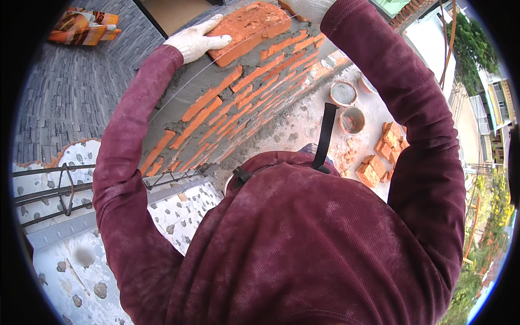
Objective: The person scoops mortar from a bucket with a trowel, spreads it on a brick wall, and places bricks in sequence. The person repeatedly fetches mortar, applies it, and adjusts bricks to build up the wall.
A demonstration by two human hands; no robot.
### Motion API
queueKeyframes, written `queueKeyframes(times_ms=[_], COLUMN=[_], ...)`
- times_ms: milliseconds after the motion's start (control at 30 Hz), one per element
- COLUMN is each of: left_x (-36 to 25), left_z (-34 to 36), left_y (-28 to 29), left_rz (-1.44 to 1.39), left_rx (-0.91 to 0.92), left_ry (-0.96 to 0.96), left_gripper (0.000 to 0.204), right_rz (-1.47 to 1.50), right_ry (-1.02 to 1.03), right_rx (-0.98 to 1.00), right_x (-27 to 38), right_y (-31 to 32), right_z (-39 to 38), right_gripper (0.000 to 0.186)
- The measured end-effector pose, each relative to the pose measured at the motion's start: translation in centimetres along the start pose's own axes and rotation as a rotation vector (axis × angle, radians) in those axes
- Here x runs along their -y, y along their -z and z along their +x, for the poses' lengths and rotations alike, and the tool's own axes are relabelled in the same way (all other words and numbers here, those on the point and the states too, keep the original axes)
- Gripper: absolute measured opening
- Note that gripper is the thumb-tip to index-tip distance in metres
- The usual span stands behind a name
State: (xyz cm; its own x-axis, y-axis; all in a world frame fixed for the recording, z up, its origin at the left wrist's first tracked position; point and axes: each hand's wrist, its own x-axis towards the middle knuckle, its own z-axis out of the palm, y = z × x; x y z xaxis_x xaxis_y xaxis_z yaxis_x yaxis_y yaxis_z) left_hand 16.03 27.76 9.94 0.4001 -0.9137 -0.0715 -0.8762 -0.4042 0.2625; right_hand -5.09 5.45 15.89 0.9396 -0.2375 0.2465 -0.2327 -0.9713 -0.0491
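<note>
My left hand (pixel 196 41), in a white knit glove, grips the left end of a reddish-orange brick (pixel 252 28) on top of the wall. Its thumb and fingers are spread around the brick's end. The brick lies along a thin string line (pixel 190 79) stretched over the wall's edge. My right hand (pixel 310 7), also gloved in white, is at the top edge beyond the brick's right end. Its fingers are mostly cut off, and a small brownish-orange edge beside it is too little to name. Grey mortar joins the orange courses of the brick wall (pixel 227 101).
Two round buckets (pixel 343 93) (pixel 352 120) stand below the wall, with a third partly hidden by my sleeve. Loose bricks (pixel 369 171) lie near them. Steel reinforcing bars (pixel 54 190) stick out at left. Orange patterned cloth (pixel 86 27) lies upper left.
</note>
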Motion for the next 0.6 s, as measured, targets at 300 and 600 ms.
queueKeyframes(times_ms=[300, 600], left_x=[-0.2, -0.2], left_z=[0.2, 0.4], left_y=[0.6, 0.6], left_rz=[-0.030, -0.055], left_rx=[0.021, 0.001], left_ry=[0.001, 0.014], left_gripper=[0.092, 0.088], right_rz=[-0.315, 0.058], right_ry=[0.491, -0.021], right_rx=[-0.046, 0.028], right_x=[-3.1, 0.5], right_y=[-2.5, 3.0], right_z=[0.9, -0.1], right_gripper=[0.030, 0.034])
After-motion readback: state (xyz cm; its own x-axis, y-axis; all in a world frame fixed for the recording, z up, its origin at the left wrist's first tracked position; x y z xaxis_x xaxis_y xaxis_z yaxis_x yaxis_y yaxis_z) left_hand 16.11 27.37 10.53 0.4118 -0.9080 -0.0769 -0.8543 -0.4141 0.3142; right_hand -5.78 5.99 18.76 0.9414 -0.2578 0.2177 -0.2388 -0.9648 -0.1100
